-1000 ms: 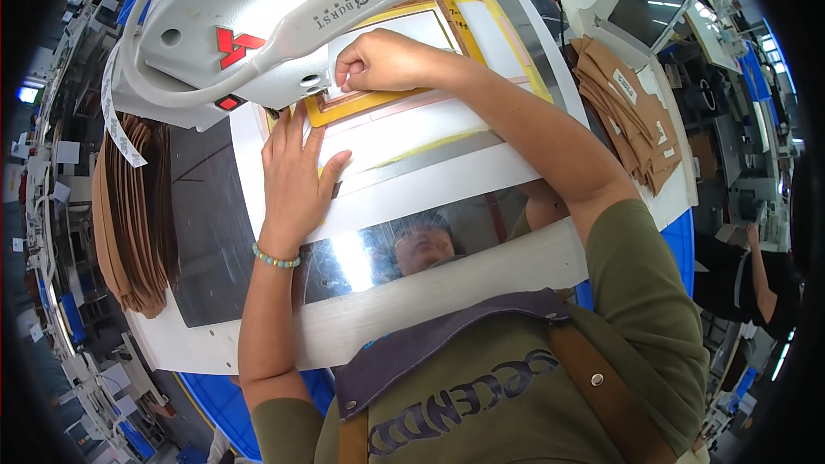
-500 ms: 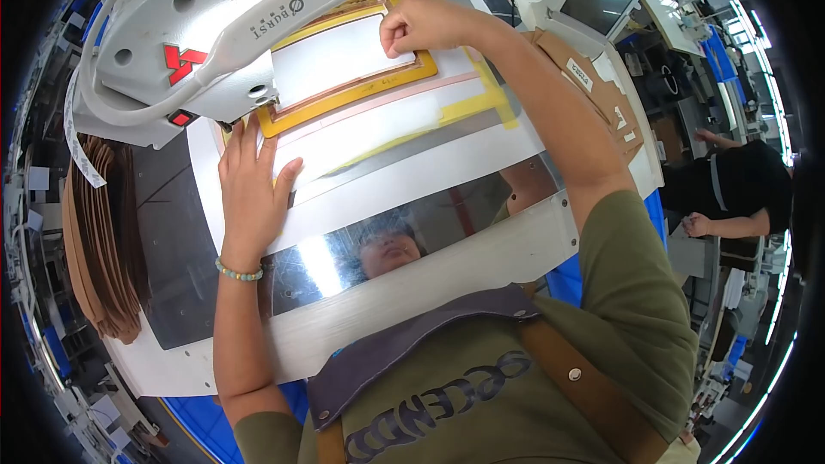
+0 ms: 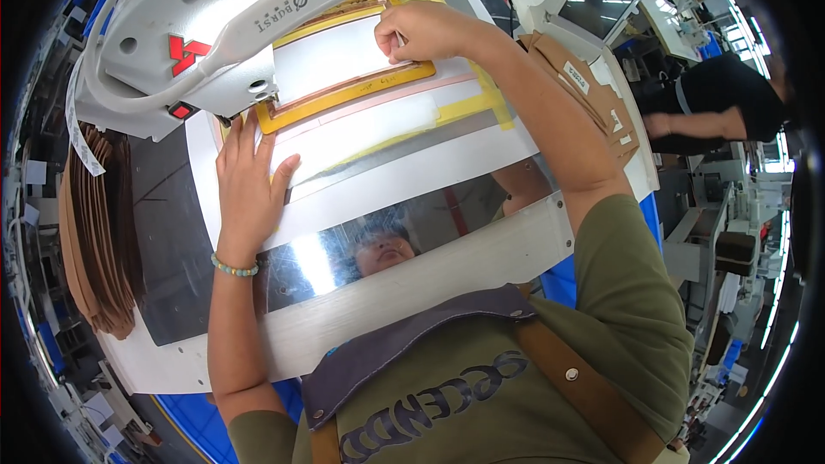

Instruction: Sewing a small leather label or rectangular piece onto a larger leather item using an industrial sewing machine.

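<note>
Curled fingers [image 3: 387,38] at the right end of the yellow frame [image 3: 348,96].
The right hand [image 3: 434,32] has its fingers bent in, close to the thumb; I can't tell if they pinch something small. A second ago it was near the frame's left corner, and now it is by the near right corner, so it looks as if the work has got to that end. The white panel [image 3: 326,56] lies inside the frame, under that hand. The left hand [image 3: 245,185] lies flat, fingers spread, near the frame's left corner, much as before. Around them are a big white sheet [image 3: 387,185], the white machine [image 3: 142,51], the table [image 3: 412,290], and brown pieces [image 3: 86,249] piled at the left.
</note>
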{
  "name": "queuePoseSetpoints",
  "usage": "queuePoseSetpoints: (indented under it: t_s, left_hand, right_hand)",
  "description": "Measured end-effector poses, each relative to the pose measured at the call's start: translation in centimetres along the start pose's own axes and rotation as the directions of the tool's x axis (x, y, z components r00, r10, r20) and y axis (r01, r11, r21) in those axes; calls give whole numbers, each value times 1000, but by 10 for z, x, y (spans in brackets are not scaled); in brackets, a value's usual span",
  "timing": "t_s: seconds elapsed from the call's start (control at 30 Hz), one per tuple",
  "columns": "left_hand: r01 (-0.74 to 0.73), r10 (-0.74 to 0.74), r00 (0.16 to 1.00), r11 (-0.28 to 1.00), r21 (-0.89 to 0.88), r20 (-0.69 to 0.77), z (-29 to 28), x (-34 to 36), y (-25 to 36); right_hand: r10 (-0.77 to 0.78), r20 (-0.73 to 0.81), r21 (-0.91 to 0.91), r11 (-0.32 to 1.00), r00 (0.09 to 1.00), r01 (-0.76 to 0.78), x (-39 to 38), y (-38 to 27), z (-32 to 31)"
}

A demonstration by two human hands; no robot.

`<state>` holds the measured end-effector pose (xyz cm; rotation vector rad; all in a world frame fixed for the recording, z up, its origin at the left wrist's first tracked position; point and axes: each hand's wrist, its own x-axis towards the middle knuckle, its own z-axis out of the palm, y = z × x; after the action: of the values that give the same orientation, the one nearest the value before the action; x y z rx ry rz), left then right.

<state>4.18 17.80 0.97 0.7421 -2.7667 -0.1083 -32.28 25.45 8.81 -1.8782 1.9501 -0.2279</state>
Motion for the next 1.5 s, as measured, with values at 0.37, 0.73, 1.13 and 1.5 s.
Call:
queuePoseSetpoints:
  t_s: [0.37,0.73,1.13,1.5]
  left_hand:
    - [-6,4,997,1000,-29,-74,3,0,-1]
    - [14,-18,997,999,-52,-78,3,-1,-1]
    - [47,-58,994,992,-119,-91,-2,-9,-5]
    - [363,-301,865,928,86,-402,-121,-46,-147]
  right_hand:
    - [-344,-269,-539,828,900,155,3,7,6]
    - [-156,-112,-362,926,981,106,0,-23,17]
    - [-7,38,358,934,999,-7,62,-118,57]
    - [-5,-614,387,870,789,306,-24,-25,67]
